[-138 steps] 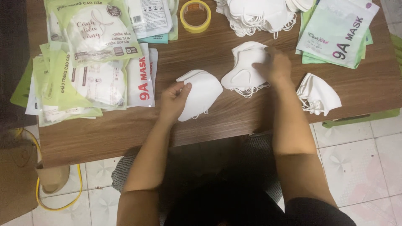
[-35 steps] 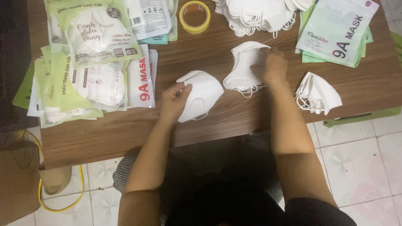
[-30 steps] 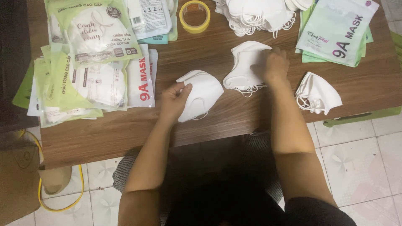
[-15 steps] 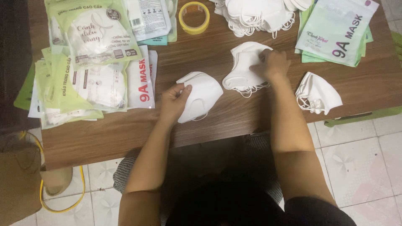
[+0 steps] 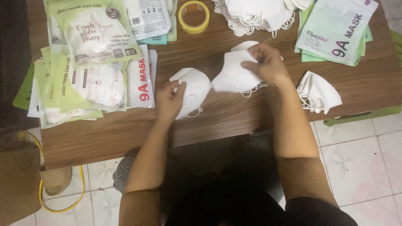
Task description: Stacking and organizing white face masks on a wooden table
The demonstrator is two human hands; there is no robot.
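My left hand (image 5: 168, 100) rests on a small stack of white folded face masks (image 5: 193, 90) near the front middle of the wooden table (image 5: 217, 121), fingers pinching its left edge. My right hand (image 5: 268, 62) holds one white mask (image 5: 234, 75) by its upper right corner, lifted just above a second small mask stack, which it mostly covers. Ear loops hang below that mask.
A big heap of loose white masks (image 5: 255, 12) lies at the back. One more white mask (image 5: 318, 96) lies at the right. Green-and-white mask packets (image 5: 88, 62) pile up on the left, pale green packets (image 5: 335, 29) at back right, a yellow tape roll (image 5: 194, 16) behind.
My right hand has picked a mask off its stack and swung it left, towards the stack under my left hand. The left hand has stayed in place.
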